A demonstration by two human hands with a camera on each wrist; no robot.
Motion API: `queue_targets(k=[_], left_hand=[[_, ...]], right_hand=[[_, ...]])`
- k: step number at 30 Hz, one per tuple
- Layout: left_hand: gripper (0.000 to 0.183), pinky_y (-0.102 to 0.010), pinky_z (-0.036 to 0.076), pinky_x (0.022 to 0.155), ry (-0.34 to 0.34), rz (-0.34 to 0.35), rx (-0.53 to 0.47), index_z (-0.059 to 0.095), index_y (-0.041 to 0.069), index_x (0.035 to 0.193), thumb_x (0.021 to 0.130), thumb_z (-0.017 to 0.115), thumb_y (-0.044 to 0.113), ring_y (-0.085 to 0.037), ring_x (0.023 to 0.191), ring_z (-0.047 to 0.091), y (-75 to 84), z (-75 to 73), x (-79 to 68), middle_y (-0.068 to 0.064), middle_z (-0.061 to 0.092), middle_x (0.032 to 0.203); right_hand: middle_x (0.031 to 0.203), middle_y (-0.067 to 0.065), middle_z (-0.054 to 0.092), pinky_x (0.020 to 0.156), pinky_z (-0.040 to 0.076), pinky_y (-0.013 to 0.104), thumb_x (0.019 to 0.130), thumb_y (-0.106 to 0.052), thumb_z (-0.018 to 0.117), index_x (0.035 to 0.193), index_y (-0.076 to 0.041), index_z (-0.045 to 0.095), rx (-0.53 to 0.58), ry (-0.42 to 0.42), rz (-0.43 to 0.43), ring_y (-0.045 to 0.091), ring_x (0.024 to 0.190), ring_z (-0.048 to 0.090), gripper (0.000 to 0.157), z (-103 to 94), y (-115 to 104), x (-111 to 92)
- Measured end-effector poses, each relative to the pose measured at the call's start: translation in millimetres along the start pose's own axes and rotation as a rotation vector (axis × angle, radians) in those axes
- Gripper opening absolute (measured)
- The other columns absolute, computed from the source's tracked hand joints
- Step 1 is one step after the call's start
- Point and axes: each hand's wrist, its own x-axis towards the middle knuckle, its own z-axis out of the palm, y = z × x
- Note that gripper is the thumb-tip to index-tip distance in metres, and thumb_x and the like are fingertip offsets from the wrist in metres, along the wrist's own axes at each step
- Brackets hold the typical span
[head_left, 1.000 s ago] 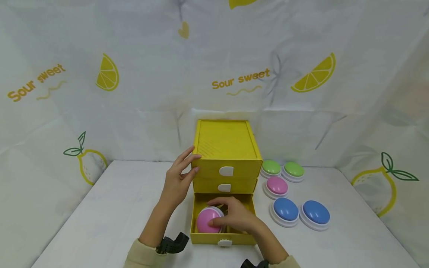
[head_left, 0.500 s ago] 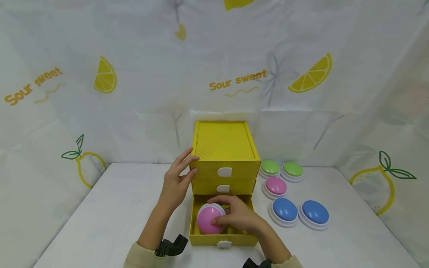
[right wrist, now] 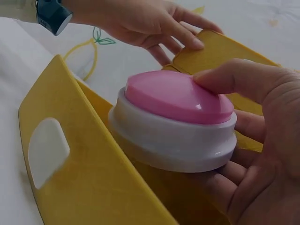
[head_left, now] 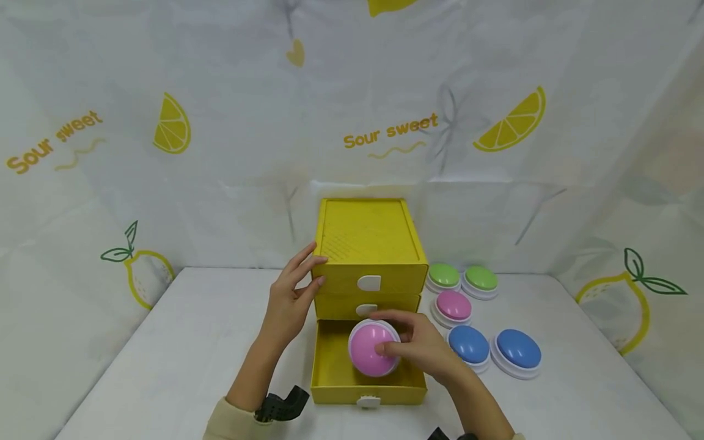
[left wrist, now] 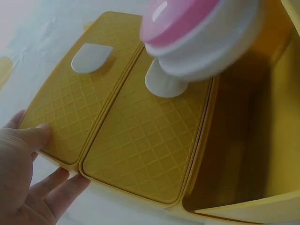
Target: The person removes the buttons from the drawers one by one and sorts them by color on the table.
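My right hand (head_left: 426,345) pinches a pink-domed push button (head_left: 367,354) with a white round base, thumb on the dome and fingers behind the base. The button is tilted over the pulled-out bottom drawer (head_left: 330,363) of a yellow drawer cabinet (head_left: 368,229). In the right wrist view, the button (right wrist: 173,140) is above the drawer's inside, beside its front wall. My left hand (head_left: 287,304) rests against the cabinet's left front corner with extended fingers. Its thumb touches the front face, as the left wrist view of the left hand (left wrist: 21,159) shows.
Right of the cabinet stand two green buttons (head_left: 444,274) (head_left: 481,278), a pink button (head_left: 454,304) and two blue buttons (head_left: 467,342) (head_left: 519,348) on the white table (head_left: 572,391). The two upper drawers are closed. A lemon-printed cloth (head_left: 247,134) hangs behind.
My right hand has lifted the pink button from the drawer's left part and carried it up and to the right. The left hand has stayed against the cabinet.
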Motion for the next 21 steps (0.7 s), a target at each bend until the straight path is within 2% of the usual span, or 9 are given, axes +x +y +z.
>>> queue_targets(k=[3,7,11,14,16,19,21], left_hand=[[0.036,-0.032,0.060,0.088,0.003,0.001,0.000,0.067,0.020,0.130,0.097,0.066,0.006,-0.025,0.139,0.053,-0.3,0.3,-0.4,0.004,0.045,0.158],[0.035,-0.031,0.060,0.088,0.009,0.003,-0.003,0.067,0.020,0.130,0.097,0.065,0.008,-0.024,0.139,0.053,-1.4,1.4,-1.4,0.005,0.045,0.159],[0.035,-0.032,0.061,0.088,0.012,0.024,-0.003,0.067,0.020,0.131,0.097,0.065,0.007,-0.026,0.139,0.053,-2.7,1.9,-2.0,0.002,0.045,0.159],[0.036,-0.033,0.061,0.088,0.010,0.035,-0.006,0.066,0.020,0.131,0.098,0.065,0.008,-0.026,0.139,0.053,-3.2,2.2,-1.4,0.001,0.044,0.159],[0.035,-0.033,0.061,0.088,0.007,0.039,-0.010,0.066,0.020,0.131,0.098,0.065,0.008,-0.026,0.140,0.053,-3.4,2.3,-0.8,0.001,0.044,0.159],[0.035,-0.033,0.061,0.089,0.009,0.041,-0.012,0.066,0.020,0.131,0.098,0.065,0.009,-0.025,0.140,0.053,-3.8,2.2,-0.6,0.002,0.044,0.159],[0.034,-0.032,0.061,0.088,0.011,0.040,-0.010,0.066,0.019,0.131,0.098,0.065,0.009,-0.024,0.140,0.053,-3.9,2.1,-1.0,0.003,0.044,0.159]], right_hand=[[0.129,0.019,0.066,0.081,0.062,0.029,0.085,-0.022,0.078,0.135,-0.008,0.063,-0.017,0.017,0.013,0.020,0.092,0.069,0.054,-10.1,-3,-10],[0.134,0.024,0.059,0.079,0.062,0.029,0.085,-0.023,0.077,0.137,-0.006,0.061,-0.048,0.029,0.008,0.022,0.088,0.069,0.056,-28.7,-6,-21],[0.139,0.026,0.055,0.080,0.062,0.027,0.087,-0.019,0.075,0.139,-0.002,0.058,-0.075,0.069,-0.020,0.021,0.092,0.070,0.057,-52.1,-7,-31],[0.134,0.012,0.063,0.081,0.062,0.027,0.090,-0.015,0.073,0.142,0.000,0.054,-0.082,0.116,-0.044,0.018,0.094,0.071,0.057,-70.9,-8,-39],[0.127,-0.005,0.066,0.080,0.062,0.027,0.093,-0.015,0.070,0.144,-0.002,0.053,-0.097,0.162,-0.059,0.016,0.093,0.072,0.055,-83.3,-7,-44],[0.121,-0.026,0.062,0.078,0.061,0.025,0.096,-0.015,0.066,0.144,-0.006,0.054,-0.147,0.253,-0.078,0.011,0.092,0.071,0.051,-100.1,-2,-50],[0.121,-0.031,0.059,0.077,0.060,0.024,0.097,-0.017,0.063,0.144,-0.007,0.054,-0.178,0.323,-0.077,0.007,0.093,0.070,0.049,-108.7,3,-51]])
